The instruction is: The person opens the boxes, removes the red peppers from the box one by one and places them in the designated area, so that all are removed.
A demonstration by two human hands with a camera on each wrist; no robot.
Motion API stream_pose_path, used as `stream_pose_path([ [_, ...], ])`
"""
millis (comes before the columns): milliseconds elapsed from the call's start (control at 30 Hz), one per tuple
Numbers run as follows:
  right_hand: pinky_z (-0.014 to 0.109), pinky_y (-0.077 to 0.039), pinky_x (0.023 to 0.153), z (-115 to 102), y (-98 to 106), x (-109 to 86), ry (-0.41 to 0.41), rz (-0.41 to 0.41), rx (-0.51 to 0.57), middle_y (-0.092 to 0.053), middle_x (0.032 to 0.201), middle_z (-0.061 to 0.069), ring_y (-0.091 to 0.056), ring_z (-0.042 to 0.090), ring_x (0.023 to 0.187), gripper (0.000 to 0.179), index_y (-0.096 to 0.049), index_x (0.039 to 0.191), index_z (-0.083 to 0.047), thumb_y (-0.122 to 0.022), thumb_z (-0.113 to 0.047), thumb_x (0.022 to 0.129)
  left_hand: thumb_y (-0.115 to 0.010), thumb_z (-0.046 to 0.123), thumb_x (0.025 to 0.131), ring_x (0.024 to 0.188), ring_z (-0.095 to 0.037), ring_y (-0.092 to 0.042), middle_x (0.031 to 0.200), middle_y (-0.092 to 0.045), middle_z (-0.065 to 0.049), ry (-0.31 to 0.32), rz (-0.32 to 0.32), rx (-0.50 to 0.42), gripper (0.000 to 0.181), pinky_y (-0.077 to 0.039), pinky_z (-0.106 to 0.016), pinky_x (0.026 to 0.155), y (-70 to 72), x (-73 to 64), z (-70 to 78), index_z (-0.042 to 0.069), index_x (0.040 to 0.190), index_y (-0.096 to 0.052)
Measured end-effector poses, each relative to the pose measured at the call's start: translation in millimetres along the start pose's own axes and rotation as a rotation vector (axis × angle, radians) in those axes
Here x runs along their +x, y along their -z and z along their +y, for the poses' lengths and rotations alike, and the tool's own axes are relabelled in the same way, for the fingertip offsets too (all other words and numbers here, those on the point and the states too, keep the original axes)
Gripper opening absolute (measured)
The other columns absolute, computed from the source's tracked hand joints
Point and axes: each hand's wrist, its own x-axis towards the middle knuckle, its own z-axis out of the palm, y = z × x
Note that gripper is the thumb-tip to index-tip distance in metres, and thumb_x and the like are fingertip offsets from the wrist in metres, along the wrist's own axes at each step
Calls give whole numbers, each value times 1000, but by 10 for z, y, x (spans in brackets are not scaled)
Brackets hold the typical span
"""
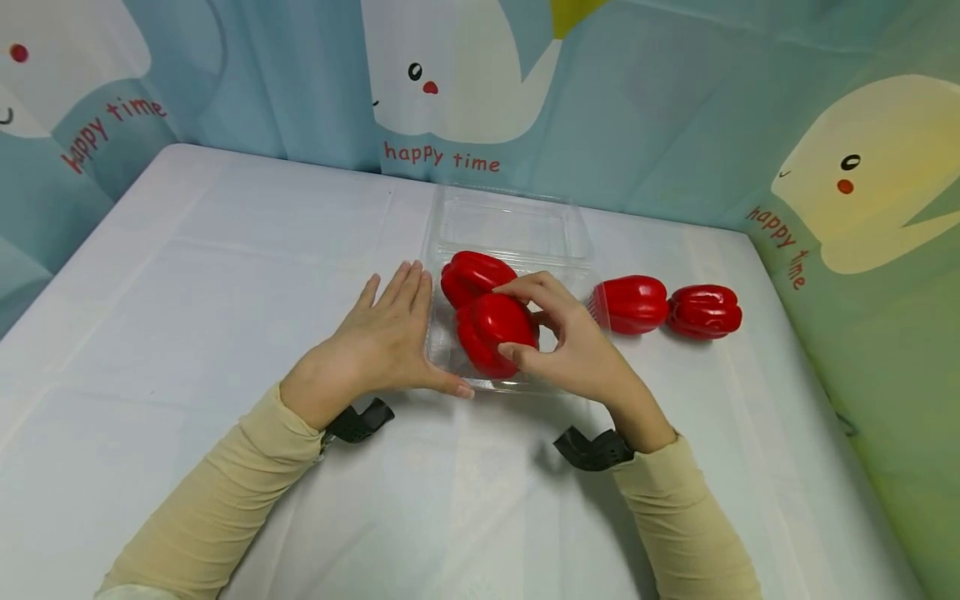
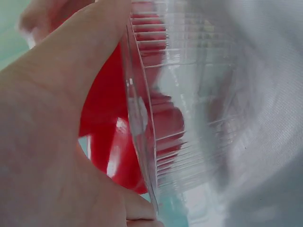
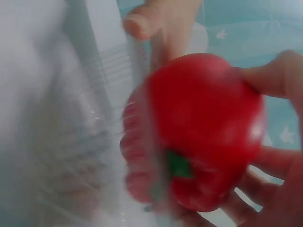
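Observation:
My right hand [image 1: 573, 346] grips a red bell pepper [image 1: 491, 333] between thumb and fingers, over the front of a clear plastic clamshell box [image 1: 441, 354]. A green stem [image 3: 179, 164] shows on this pepper in the right wrist view. Behind it, another red bell pepper [image 1: 472, 273] lies inside the box. My left hand [image 1: 382, 337] lies along the box's left side with straight fingers, its thumb reaching along the front rim. The left wrist view shows the box's ribbed wall [image 2: 151, 118] beside that hand. Whether the gripped pepper touches the box floor, I cannot tell.
Two more red bell peppers, one near the box [image 1: 633, 304] and one farther right [image 1: 705, 312], lie on the white tablecloth [image 1: 262, 208]. The box's clear lid [image 1: 510, 225] is folded back toward the patterned curtain [image 1: 637, 108] behind the table.

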Motion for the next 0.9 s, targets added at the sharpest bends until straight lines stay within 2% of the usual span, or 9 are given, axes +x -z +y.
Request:
stream_pose_path([
  [100,30,-55,90,-26,52,-19,-5,16,-13,-56,129,-4,-56,13,111,48,-60,130,-17,-71,-9,84,-62,88,64,155,-33,7,167,2,-17,3,-2,-1,143,-1,-59,124,1,5,8,-1,158,-1],
  [367,43,-53,93,-35,62,-27,-69,-56,-62,-55,137,-5,-56,15,115,51,-56,136,-23,-69,-18,87,-63,87,65,155,-34,6,167,1,-18,-10,12,4,142,-1,-60,123,-5,-3,14,-2,157,-3],
  [500,41,-54,92,-30,64,-32,-77,-64,-67,-57,136,-4,-60,15,108,51,-55,137,-21,-70,-17,88,-64,87,64,155,-34,6,167,2,-18,-10,22,-1,143,-1,-59,123,-4,-2,12,-2,158,-4],
  [600,39,-56,87,-47,82,-41,-77,-63,-78,-60,132,-3,-61,15,102,53,-54,138,-19,-70,-17,87,-65,86,63,155,-34,5,167,2,-18,-15,34,-7,143,-1,-60,123,-3,-3,11,-2,158,-5],
  [900,31,-55,88,-111,221,-96,-59,-26,-140,-61,129,-3,-61,13,100,55,-53,140,-18,-71,-16,88,-64,86,64,156,-32,4,168,1,-16,-20,32,-8,140,-2,-58,124,-3,-7,11,0,158,-6],
])
